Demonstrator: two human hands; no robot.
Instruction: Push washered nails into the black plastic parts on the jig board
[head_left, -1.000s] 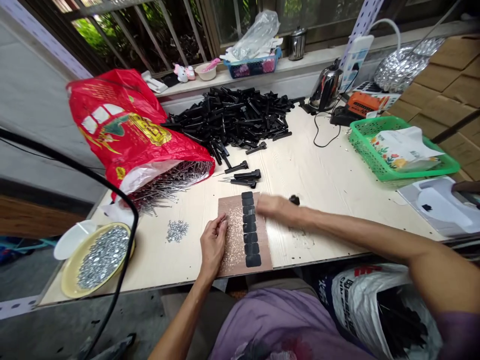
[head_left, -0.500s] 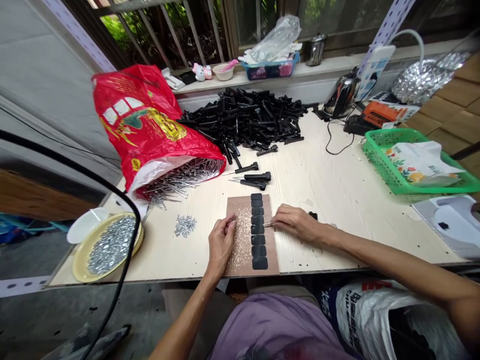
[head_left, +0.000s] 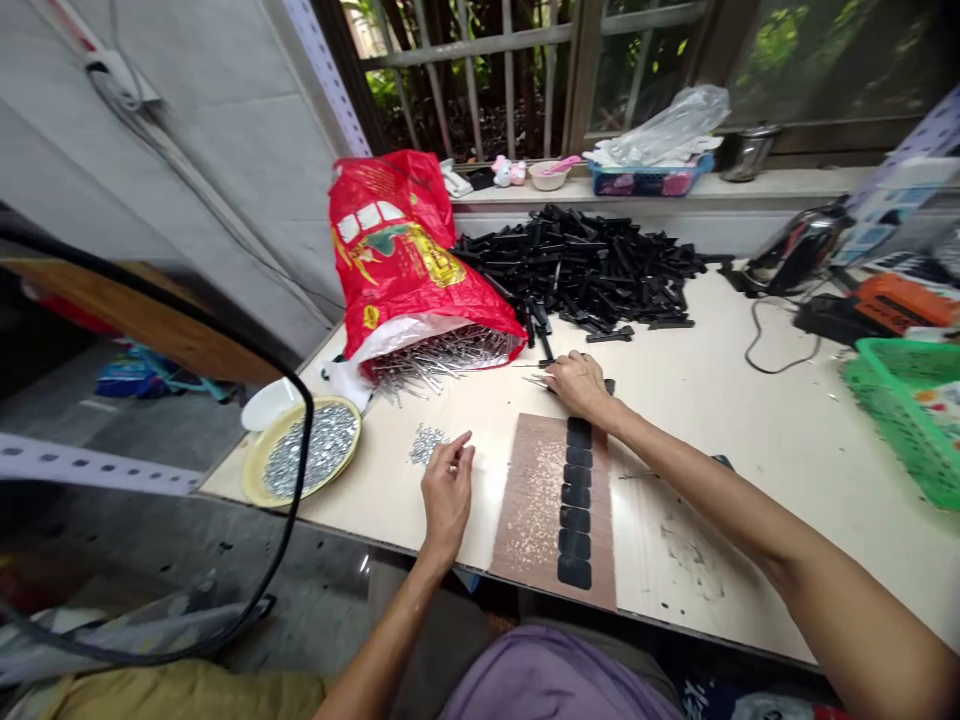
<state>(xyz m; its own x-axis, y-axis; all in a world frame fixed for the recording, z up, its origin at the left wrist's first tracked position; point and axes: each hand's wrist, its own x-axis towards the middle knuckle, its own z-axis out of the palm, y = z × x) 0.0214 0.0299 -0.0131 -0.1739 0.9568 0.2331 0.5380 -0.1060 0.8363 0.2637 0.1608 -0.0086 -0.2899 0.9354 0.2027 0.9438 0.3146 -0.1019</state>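
Observation:
My right hand (head_left: 577, 382) reaches over the black plastic pieces with thin metal pins (head_left: 538, 379) beyond the board, its bent fingers closed around one, though the hand hides most of it. Over the table left of the board, my left hand (head_left: 448, 490) holds nothing, fingers apart, close to a small pile of shiny metal bits (head_left: 427, 443). Between the hands lies a brown board (head_left: 529, 510) with a speckled, worn surface and a column of black rounded pads (head_left: 576, 520). Another black piece with a pin (head_left: 722, 462) lies partly behind my right forearm.
A red bag (head_left: 420, 260) spills metal pins (head_left: 442, 358) at the back left. Black plastic pieces are heaped (head_left: 592, 265) below the window. A yellow bowl (head_left: 255, 485) of metal bits stands left; a green basket (head_left: 885, 400) and a kettle (head_left: 795, 245) are right.
My right hand has let go of a pinned piece right of the board and moved to the pieces behind it. My left hand has left the board for the small metal pile. The view has shifted.

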